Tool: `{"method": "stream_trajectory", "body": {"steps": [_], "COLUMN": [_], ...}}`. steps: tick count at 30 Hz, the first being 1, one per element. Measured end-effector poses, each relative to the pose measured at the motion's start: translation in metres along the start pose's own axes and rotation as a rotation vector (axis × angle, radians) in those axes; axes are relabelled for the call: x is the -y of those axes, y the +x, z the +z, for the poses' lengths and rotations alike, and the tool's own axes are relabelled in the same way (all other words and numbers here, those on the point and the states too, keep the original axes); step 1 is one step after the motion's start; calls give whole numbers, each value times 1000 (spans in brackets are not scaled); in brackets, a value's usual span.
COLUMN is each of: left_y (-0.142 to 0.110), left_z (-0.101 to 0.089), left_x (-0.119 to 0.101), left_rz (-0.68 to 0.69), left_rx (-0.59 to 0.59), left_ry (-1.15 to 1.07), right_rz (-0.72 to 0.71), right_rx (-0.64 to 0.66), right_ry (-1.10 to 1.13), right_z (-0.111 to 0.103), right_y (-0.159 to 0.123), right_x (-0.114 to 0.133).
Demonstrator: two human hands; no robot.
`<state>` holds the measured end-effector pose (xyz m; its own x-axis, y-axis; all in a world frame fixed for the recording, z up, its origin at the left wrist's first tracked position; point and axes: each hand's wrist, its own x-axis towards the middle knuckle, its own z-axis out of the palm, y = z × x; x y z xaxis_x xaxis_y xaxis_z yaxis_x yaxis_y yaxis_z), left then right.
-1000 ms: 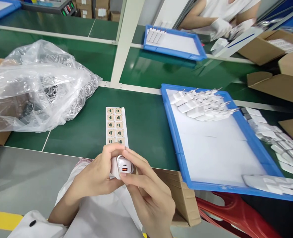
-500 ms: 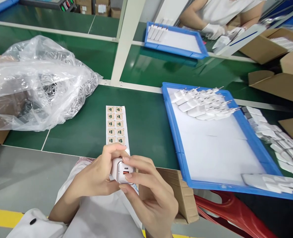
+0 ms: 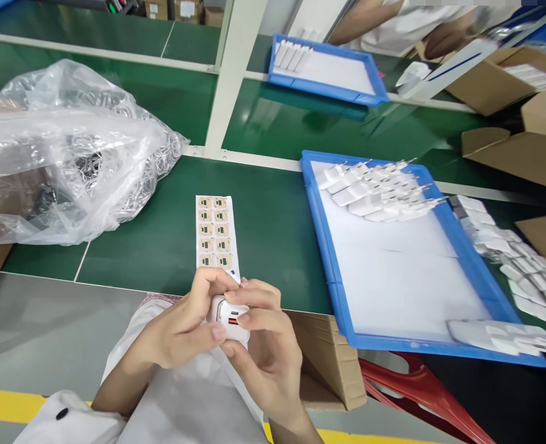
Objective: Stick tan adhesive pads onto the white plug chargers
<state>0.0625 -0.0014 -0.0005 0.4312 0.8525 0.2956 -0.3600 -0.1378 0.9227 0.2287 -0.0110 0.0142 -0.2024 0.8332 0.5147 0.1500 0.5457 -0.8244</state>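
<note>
A white USB charger is held up near the table's front edge, its port face with one small slot and one red-orange USB port turned toward me. My left hand is closed around its left side, thumb on the lower edge of the face. The fingers of my right hand press on its top and right side, with the thumb below. Just beyond my hands lies a white sheet of tan stickers with dark cut-outs; its near end is hidden by my fingers.
Right, a blue tray holds rows of white plug chargers. More white chargers lie beyond it. Left is a clear plastic bag of coiled cables. A post, cardboard box and red stool stand near. Across sits a co-worker.
My right hand has shifted left and closed more tightly around the charger. My left thumb has moved up onto its face. The co-worker's hands have moved out of sight.
</note>
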Motion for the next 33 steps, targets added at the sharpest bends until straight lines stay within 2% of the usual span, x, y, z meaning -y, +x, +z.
{"method": "stream_trajectory", "body": {"steps": [3, 5, 7, 10, 14, 18, 22, 25, 27, 29, 31, 33], "left_y": [1, 3, 4, 6, 6, 7, 10, 14, 15, 15, 15, 13], "left_z": [5, 9, 13, 15, 13, 16, 19, 19, 18, 17, 16, 15], "left_x": [0, -4, -8, -9, -3, 3, 9, 9, 8, 7, 9, 13], "left_rz": [48, 86, 102, 95, 125, 143, 190, 288, 327, 307, 288, 304], "left_rx": [-6, -6, -20, -51, -51, -128, -149, -185, -231, -251, -263, -263], "left_ry": [-79, -97, -104, -109, -7, 47, 0, -20, 1, 51, 110, 168], "right_rz": [-144, -278, -353, -356, -373, -416, -320, -193, -134, -93, -35, 56], "right_rx": [-24, -60, -83, -1, 128, 114, 32, 7, 21, -36, -88, -31], "right_ry": [-47, -144, -241, -289, -343, -447, -528, -524, -386, -197, -81, -79], "right_z": [7, 9, 7, -1, -13, -12, -6, -7, -9, -10, -7, -2], "right_y": [4, 6, 7, 10, 16, 19, 15, 10, 9, 9, 13, 19], "right_x": [-5, -6, -6, -5, -4, -2, -6, -18, -24, -23, -14, 0]}}
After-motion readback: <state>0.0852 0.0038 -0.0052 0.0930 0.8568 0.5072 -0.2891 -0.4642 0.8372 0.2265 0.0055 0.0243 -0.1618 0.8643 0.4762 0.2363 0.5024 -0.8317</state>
